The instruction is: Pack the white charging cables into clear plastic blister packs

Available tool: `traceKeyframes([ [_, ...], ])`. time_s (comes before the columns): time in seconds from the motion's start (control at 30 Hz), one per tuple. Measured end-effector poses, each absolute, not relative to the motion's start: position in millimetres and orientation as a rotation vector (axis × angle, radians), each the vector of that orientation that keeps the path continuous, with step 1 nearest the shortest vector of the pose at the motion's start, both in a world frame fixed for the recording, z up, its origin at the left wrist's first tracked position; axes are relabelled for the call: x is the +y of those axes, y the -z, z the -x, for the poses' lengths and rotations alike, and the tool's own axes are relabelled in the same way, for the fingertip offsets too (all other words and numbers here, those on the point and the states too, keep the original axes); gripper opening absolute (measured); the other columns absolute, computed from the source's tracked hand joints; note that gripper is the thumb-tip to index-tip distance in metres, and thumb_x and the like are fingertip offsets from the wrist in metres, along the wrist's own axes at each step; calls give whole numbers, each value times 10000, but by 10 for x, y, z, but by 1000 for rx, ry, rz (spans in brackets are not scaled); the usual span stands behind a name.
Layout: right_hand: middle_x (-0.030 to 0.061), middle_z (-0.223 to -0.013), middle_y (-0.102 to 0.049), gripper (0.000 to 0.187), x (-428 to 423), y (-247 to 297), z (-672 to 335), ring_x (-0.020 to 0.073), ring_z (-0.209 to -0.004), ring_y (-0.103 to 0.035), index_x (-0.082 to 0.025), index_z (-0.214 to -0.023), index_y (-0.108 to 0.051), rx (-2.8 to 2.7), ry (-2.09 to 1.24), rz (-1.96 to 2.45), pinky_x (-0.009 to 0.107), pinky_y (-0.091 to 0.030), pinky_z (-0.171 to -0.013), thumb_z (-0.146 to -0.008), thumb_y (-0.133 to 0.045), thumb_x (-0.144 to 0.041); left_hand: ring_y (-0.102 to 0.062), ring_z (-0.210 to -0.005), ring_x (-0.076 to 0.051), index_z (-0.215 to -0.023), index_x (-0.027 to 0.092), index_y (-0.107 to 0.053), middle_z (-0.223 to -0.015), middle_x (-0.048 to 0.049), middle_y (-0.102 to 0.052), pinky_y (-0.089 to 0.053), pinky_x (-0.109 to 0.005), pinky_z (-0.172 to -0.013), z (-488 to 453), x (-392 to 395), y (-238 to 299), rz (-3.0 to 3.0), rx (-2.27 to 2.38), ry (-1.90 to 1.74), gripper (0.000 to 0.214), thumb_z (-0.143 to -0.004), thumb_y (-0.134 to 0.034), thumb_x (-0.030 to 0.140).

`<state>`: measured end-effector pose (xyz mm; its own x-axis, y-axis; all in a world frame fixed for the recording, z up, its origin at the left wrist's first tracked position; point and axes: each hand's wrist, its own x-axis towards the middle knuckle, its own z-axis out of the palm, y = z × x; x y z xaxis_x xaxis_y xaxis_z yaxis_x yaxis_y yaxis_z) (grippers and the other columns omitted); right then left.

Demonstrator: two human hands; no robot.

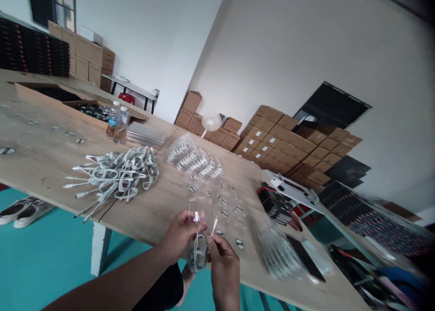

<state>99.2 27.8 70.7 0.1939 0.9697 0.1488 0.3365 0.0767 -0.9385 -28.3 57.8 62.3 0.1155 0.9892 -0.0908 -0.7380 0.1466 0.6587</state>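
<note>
Cable [199, 252], white, coiled: held between both hands just above the near edge of the counter [44, 161], its two connector ends pointing upward. Left hand [180, 238] is closed around the coil; right hand [222, 261] is pinched on one end of the cable. The hands are close together, almost touching.

Clear bags [222, 202], flat, with round stickers, are spread on the counter just beyond the hands. Bagged cables [195, 159] are heaped further back, one coil to each bag. Loose cables [115, 173] are piled to the left, unbagged. A second stack of filled bags [278, 252] lies to the right. Two bottles [117, 121] stand behind the loose pile. Open cardboard box [23, 91], far left, holds dark items that cannot be made out.
</note>
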Motion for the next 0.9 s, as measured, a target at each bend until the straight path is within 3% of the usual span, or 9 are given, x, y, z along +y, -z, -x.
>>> traceKeyframes([
  [0.13,-29,-589,-581,380,280,-763,-1000,119,-518,-455,-146,-956,-720,-1284,-993,1373,227,-382,-511,-735,-699,-454,-609,-589,-157,-824,149,-681,-680,-37,-672,-459,-279,-588,307,571,-636,-551,582,-1303,358,-567,-849,332],
  [0.3,-32,-544,-524,391,280,-740,-1028,123,-531,-439,-146,-844,-715,-1321,-1069,1367,227,-360,-525,-788,-632,-524,-611,-571,-166,-810,147,-670,-716,-68,-686,-462,-292,-576,311,565,-596,-600,506,-1270,350,-589,-831,366],
  [0.47,-40,-518,-515,355,293,-707,-1032,102,-485,-411,-136,-767,-710,-1249,-1038,1384,218,-341,-484,-705,-718,-485,-619,-595,-163,-805,146,-684,-723,-61,-694,-448,-273,-597,299,568,-547,-590,557,-1295,341,-569,-842,333],
  [0.7,48,-654,-693,293,318,-734,-981,172,-575,-576,-150,-689,-715,-1365,-779,1487,256,-442,-547,-672,-720,-443,-605,-634,-154,-768,142,-678,-687,-39,-670,-451,-269,-636,232,539,-554,-522,577,-1352,292,-543,-830,250],
  [0.9,38,-576,-674,296,311,-759,-933,184,-552,-593,-163,-638,-710,-1472,-732,1524,255,-433,-525,-711,-687,-449,-552,-557,-126,-732,145,-661,-617,0,-610,-416,-249,-554,142,562,-526,-482,711,-1381,331,-518,-854,306],
])
